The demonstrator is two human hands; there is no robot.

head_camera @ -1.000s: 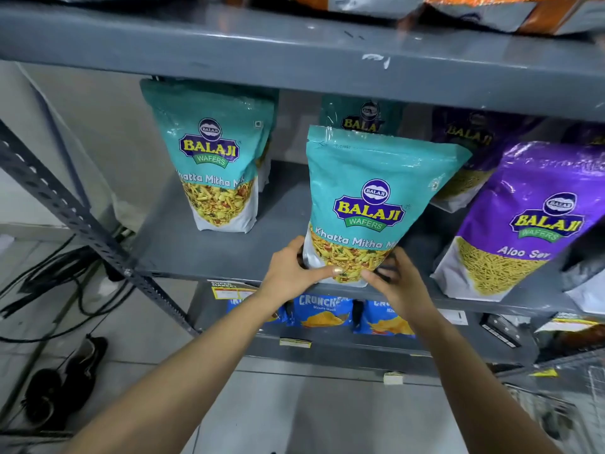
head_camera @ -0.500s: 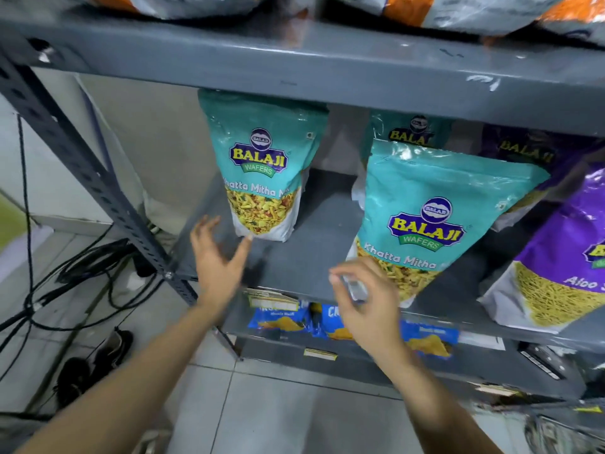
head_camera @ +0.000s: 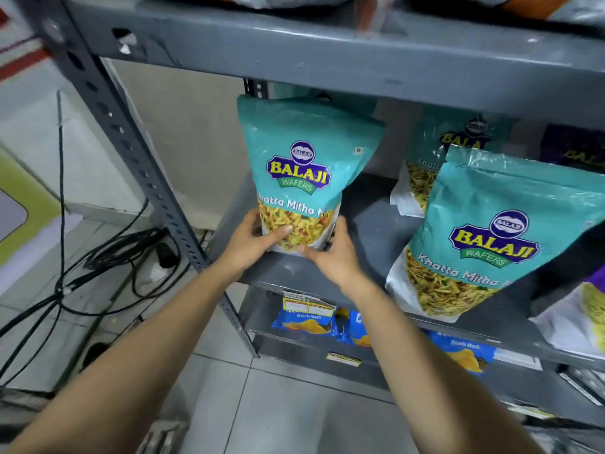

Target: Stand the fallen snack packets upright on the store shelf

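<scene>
A teal Balaji Khatta Mitha packet (head_camera: 304, 158) stands upright at the left end of the grey shelf (head_camera: 370, 224). My left hand (head_camera: 252, 242) grips its lower left corner, thumb across the front. My right hand (head_camera: 330, 257) holds its lower right corner from the front. A second teal packet (head_camera: 491, 231) stands upright near the shelf's front edge to the right, untouched. A third teal packet (head_camera: 435, 158) stands behind it, partly hidden.
The shelf above (head_camera: 327, 57) hangs low over the packet tops. A purple packet (head_camera: 586, 309) sits at the far right. Blue snack packets (head_camera: 307, 319) fill the lower shelf. The slotted upright post (head_camera: 140, 165) runs left of my hands. Black cables (head_camera: 98, 263) lie on the floor.
Both hands left the middle teal packet and moved left; they now hold the bottom of the left teal packet. The view also shifted left.
</scene>
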